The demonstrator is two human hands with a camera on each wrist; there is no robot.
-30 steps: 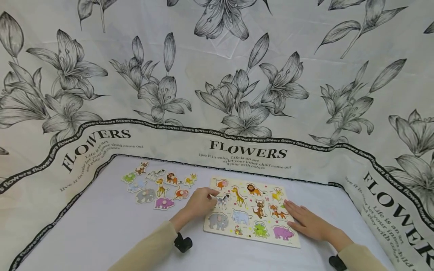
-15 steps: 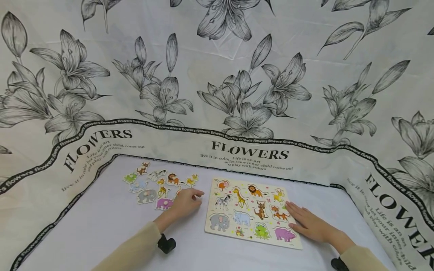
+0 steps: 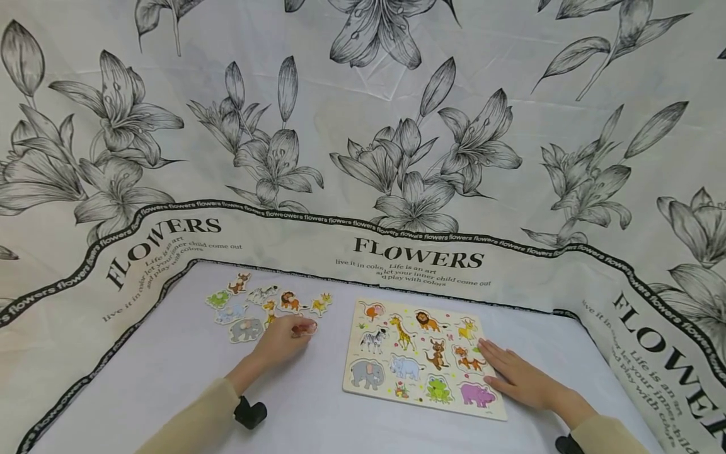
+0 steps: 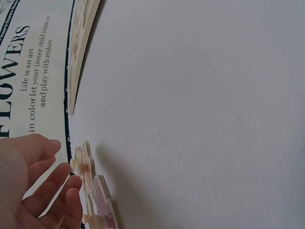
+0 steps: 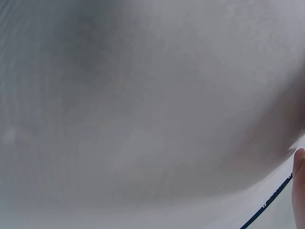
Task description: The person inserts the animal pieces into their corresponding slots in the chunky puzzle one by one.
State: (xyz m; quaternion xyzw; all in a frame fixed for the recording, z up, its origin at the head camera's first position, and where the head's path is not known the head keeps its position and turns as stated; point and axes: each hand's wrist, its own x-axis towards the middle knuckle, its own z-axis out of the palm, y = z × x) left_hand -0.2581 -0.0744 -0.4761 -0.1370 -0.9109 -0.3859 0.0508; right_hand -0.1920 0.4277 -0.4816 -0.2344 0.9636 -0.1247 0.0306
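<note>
My left hand [image 3: 278, 343] hovers over the loose animal pieces, fingers relaxed and thumb apart. Nothing shows between them in the left wrist view, where the fingertips are close to the knobbed pieces [image 4: 89, 183]. A reddish monkey piece [image 3: 309, 326] sticks out partly beyond the fingertips in the head view, and the purple hippo piece [image 4: 102, 200] is hidden there by the hand. My right hand [image 3: 524, 377] lies with extended fingers along the right edge of the animal puzzle board [image 3: 408, 391]. The board shows zebra, giraffe, lion, frog and other animal pictures.
Left of the board lie the elephant piece [image 3: 246, 329], lion piece [image 3: 290, 301], yellow goat-like piece [image 3: 321, 304], frog piece [image 3: 218, 299], kangaroo piece [image 3: 239, 282] and zebra piece [image 3: 263, 292]. A flower-printed cloth [image 3: 272, 239] rises behind the white tabletop [image 3: 142, 384].
My left hand has moved left, from the board's left edge to over the loose pieces. My right hand has stayed at the board's right edge.
</note>
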